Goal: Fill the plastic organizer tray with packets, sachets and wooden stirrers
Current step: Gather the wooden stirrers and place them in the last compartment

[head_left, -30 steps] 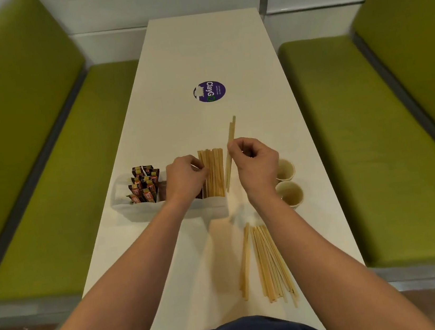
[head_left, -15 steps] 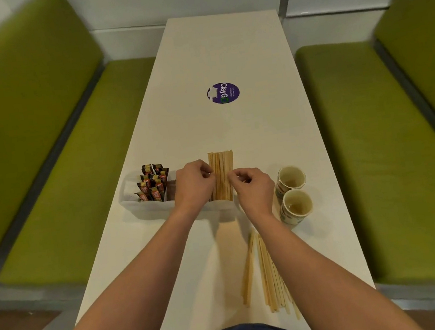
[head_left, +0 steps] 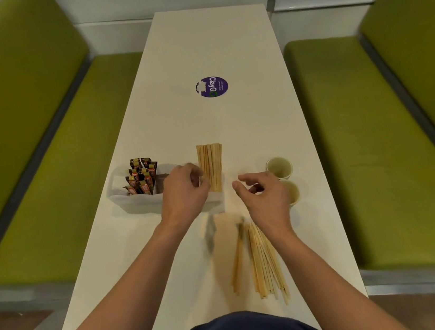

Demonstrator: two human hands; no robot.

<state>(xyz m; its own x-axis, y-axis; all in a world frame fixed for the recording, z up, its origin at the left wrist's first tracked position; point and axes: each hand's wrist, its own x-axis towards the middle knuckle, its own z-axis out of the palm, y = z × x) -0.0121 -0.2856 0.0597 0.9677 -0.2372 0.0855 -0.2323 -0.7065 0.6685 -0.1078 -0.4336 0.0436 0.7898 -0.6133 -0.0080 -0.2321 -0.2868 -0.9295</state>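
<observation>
Head view: the white worktop [head_left: 211, 41] runs away from the camera between two green benches, one left [head_left: 53, 164] and one right [head_left: 369, 150]. The plastic organizer tray [head_left: 136, 204], translucent, sits left of centre on the near half of the worktop. Its left compartments hold dark brown and orange sachets [head_left: 142, 179] standing upright. Its right end holds a bundle of wooden stirrers [head_left: 211, 165], upright and leaning slightly away, tops level. The left hand [head_left: 184, 191] is over the middle of the tray, just beside the bundle. Its fingers [head_left: 193, 169] are curled, with the tips at the bundle's left edge; cannot tell whether they pinch a stirrer or only touch. The right hand [head_left: 264, 194] hovers right of the tray, clear of the bundle, with its fingers [head_left: 248, 177] loosely curled, thumb and forefinger apart, holding nothing. Loose stirrers [head_left: 262, 261] lie flat on the worktop under the right wrist, fanned toward the near edge. Two small cups [head_left: 279, 167] stand right of the hand, the nearer one partly hidden by it. A round purple sticker [head_left: 211, 87] is further up the worktop.
</observation>
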